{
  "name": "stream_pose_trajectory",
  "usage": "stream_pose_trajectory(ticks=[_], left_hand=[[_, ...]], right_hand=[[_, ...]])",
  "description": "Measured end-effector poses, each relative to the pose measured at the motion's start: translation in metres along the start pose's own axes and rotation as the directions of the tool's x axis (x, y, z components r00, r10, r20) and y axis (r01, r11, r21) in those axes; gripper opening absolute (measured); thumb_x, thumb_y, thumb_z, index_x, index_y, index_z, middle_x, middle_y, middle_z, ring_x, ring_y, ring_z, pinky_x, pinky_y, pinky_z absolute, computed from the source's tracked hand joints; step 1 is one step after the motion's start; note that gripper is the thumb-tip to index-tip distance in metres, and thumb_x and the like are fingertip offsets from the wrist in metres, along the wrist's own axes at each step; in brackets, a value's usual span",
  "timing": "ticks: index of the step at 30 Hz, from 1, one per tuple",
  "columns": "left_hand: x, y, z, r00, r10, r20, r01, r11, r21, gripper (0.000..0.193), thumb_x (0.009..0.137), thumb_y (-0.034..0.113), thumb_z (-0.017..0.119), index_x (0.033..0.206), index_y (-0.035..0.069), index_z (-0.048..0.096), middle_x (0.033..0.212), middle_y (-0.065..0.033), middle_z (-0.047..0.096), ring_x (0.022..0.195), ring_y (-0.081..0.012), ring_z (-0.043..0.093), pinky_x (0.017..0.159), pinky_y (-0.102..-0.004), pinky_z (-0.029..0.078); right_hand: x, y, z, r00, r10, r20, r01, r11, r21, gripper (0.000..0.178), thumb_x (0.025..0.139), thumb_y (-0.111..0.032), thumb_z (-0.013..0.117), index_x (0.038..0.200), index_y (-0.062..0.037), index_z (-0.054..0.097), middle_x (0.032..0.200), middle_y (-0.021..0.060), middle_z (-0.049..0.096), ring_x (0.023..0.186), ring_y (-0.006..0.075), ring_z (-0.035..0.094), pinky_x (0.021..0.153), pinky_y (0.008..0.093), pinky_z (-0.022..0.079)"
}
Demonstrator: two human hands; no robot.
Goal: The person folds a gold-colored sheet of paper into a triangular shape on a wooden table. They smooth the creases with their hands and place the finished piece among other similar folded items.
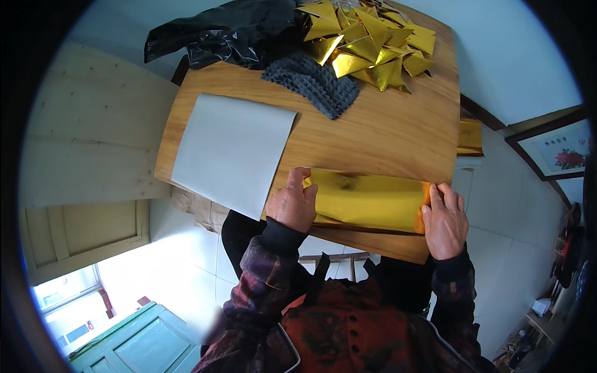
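A shiny gold foil paper sheet [367, 200], seemingly folded into a long strip, lies along the near edge of the wooden table. At its left end, my left hand [291, 202] is closed, its thumb and curled forefinger pinching the upper left corner. My right hand [446, 222] grips the opposite end, with the thumb and fingertips on the short edge; part of that grip is hidden. Left of the foil rests a large pale grey-white sheet [233, 151], its lower right corner close to my left wrist.
Folded gold paper pieces [373, 40] are heaped at the table's [367, 137] far right. Beside them lie a dark grey textured cloth [314, 81] and a black plastic bag [230, 34]. More gold paper [471, 138] sits beyond the right edge. A framed picture [559, 149] stands farther right.
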State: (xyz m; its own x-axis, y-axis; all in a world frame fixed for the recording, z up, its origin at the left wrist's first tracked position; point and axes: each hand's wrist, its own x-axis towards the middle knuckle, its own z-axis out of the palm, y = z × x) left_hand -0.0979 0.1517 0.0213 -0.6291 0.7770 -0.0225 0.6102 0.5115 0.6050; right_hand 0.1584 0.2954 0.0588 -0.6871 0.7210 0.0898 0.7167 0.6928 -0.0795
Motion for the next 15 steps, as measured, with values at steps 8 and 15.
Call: stream_pose_trajectory(ticks=[8,15], left_hand=[[-0.0019,0.0026,0.0,0.997,-0.074,0.021,0.074,0.997,-0.018,0.027,0.087,0.017,0.063,0.112,0.008,0.055,0.058,-0.0119,0.06,0.057,-0.0326,0.061,0.054,-0.0399,0.045],[-0.0018,0.0067,-0.0039,0.995,-0.095,0.041,0.096,0.995,-0.028,0.027,0.087,0.017,0.064,0.112,0.009,0.056,0.056,-0.0112,0.058,0.055,-0.0323,0.06,0.052,-0.0398,0.043]], right_hand=[[-0.0003,-0.0004,-0.0001,0.999,0.016,0.052,-0.019,0.998,0.056,0.055,0.075,-0.014,0.076,0.124,0.0038,0.056,0.131,0.0116,0.049,0.115,0.0324,0.049,0.094,0.0386,0.047],[-0.0011,-0.0012,0.002,0.998,0.04,0.055,-0.044,0.996,0.078,0.057,0.074,-0.013,0.076,0.125,0.004,0.056,0.133,0.0111,0.048,0.117,0.0326,0.048,0.096,0.0391,0.046]])
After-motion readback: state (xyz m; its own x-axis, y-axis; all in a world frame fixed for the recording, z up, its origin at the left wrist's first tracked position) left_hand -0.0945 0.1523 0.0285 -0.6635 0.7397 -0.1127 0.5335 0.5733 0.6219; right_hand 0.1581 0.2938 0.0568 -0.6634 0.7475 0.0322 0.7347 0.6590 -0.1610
